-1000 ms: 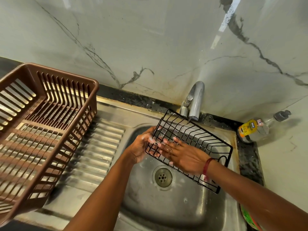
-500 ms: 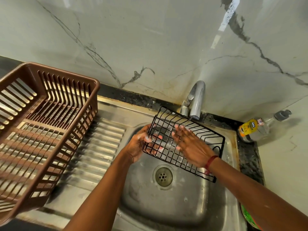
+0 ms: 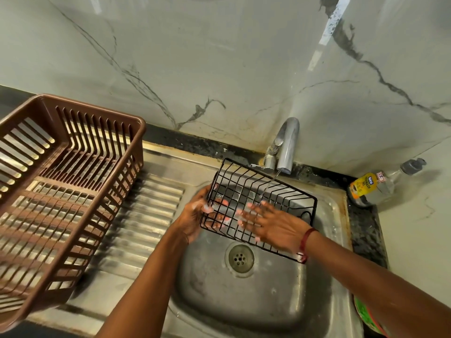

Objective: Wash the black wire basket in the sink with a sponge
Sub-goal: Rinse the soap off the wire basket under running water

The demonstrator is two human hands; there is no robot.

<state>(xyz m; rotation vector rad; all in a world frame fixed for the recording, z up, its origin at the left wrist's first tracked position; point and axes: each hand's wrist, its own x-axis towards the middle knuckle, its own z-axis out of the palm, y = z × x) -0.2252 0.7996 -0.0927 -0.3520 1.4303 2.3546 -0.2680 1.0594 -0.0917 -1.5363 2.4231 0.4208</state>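
- The black wire basket (image 3: 258, 198) is held tilted over the sink (image 3: 244, 301), just under the tap (image 3: 288, 147). A thin stream of water falls on it.
- The left grip (image 3: 195, 215), soapy, grasps the basket's left end, fingers curled round the wires.
- The right grip (image 3: 275, 228) is released, its straight fingers flat on the mesh and blurred.
- A brown dish rack (image 3: 136, 123) stands on the drainboard at left.
- A dishwash bottle (image 3: 371, 189) lies on the table at right.
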